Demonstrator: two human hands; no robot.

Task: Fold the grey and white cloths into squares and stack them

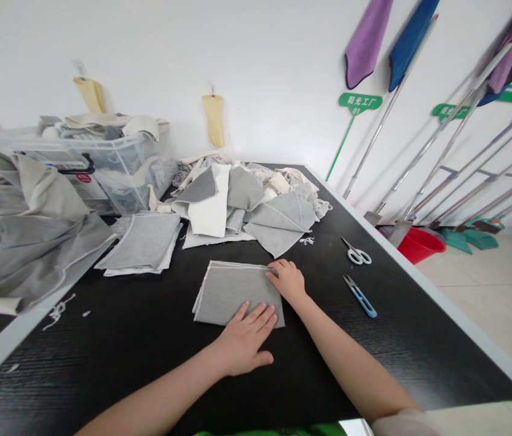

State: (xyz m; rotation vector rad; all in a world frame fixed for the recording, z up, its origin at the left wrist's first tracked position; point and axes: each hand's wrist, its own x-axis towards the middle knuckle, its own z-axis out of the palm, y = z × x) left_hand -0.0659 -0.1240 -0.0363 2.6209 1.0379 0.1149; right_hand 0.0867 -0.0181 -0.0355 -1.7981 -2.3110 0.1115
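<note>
A small stack of folded grey cloths (232, 290) with pale edges lies in front of me on the black table. My left hand (249, 339) is spread flat on the near right part of the top cloth, thumb out over the table. At the far right corner, my right hand (288, 280) has bent fingers at the cloth's edge, with the thumb on top. Further left lies another stack of grey and white cloths (142, 242). Behind both is a loose heap of grey and white cloths (256, 203).
White-handled scissors (356, 253) and blue thread snips (361, 298) lie to the right. A clear plastic bin (114, 160) full of cloths stands at the back left, with draped grey cloth (33, 236) before it. Loose threads (59, 310) lie near the left edge. A red bucket (422, 243) stands beyond the table.
</note>
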